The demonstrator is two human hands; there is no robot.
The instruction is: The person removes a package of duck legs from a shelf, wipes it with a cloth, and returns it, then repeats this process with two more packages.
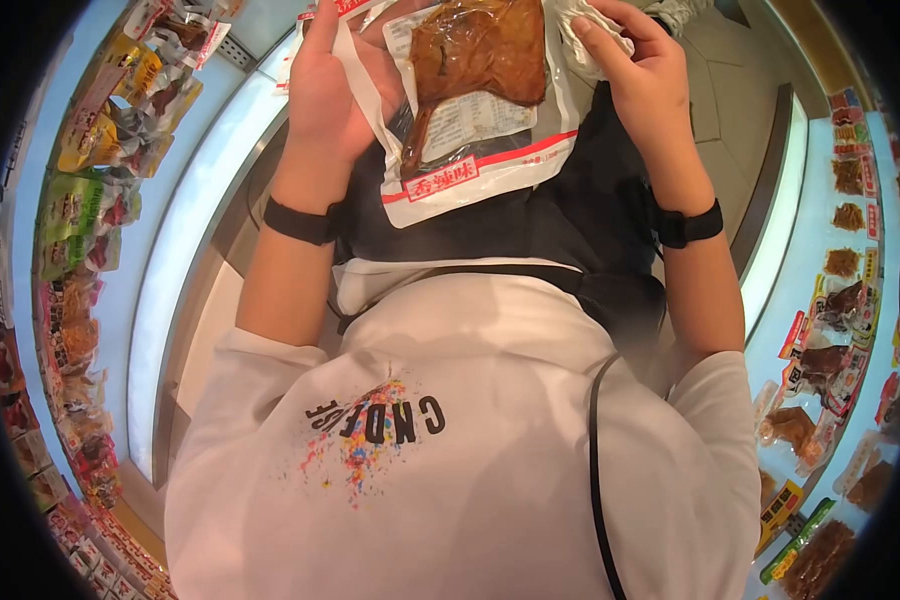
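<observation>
A clear vacuum pack of a browned poultry leg (480, 55), with white edges and a red-printed band along its lower side, lies tilted above my lap. My left hand (332, 95) grips the pack at its left edge, the thumb along the side and the palm partly showing through the clear film. A crumpled white cloth or tissue (588, 42) is pinched between the thumb and fingers of my right hand (645, 65), right beside the pack's right edge. The upper end of the pack is cut off by the frame.
Lit shelves of packaged snacks (80, 215) curve along my left side. More packed meats (820, 365) line a shelf at my right. Pale floor tiles (725, 90) show beyond my right hand. A black cable (597, 470) hangs down my shirt.
</observation>
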